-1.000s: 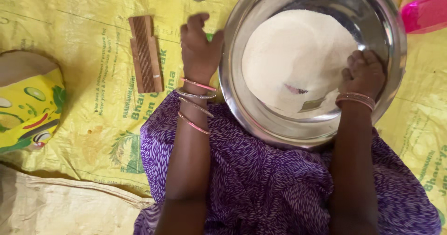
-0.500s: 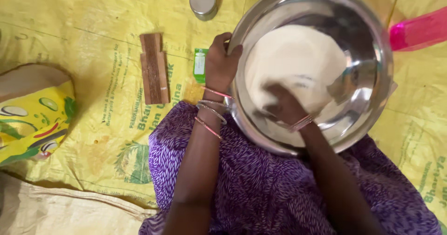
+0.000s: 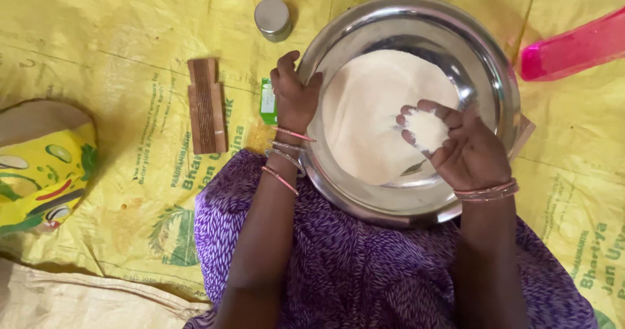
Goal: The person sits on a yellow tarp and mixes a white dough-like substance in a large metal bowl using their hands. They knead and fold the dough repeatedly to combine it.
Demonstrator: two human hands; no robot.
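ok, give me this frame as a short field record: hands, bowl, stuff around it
left hand: grips the rim of the steel bowl
right hand: palm up over the bowl, cupping white flour
bowl: on the lap, flour heaped inside
mat: yellow printed sacking
left of bowl: ridged wooden board, green packet
above: small steel tin
right: pink container

Glossy steel bowl (image 3: 489, 75); ribbed wooden board (image 3: 206, 105)
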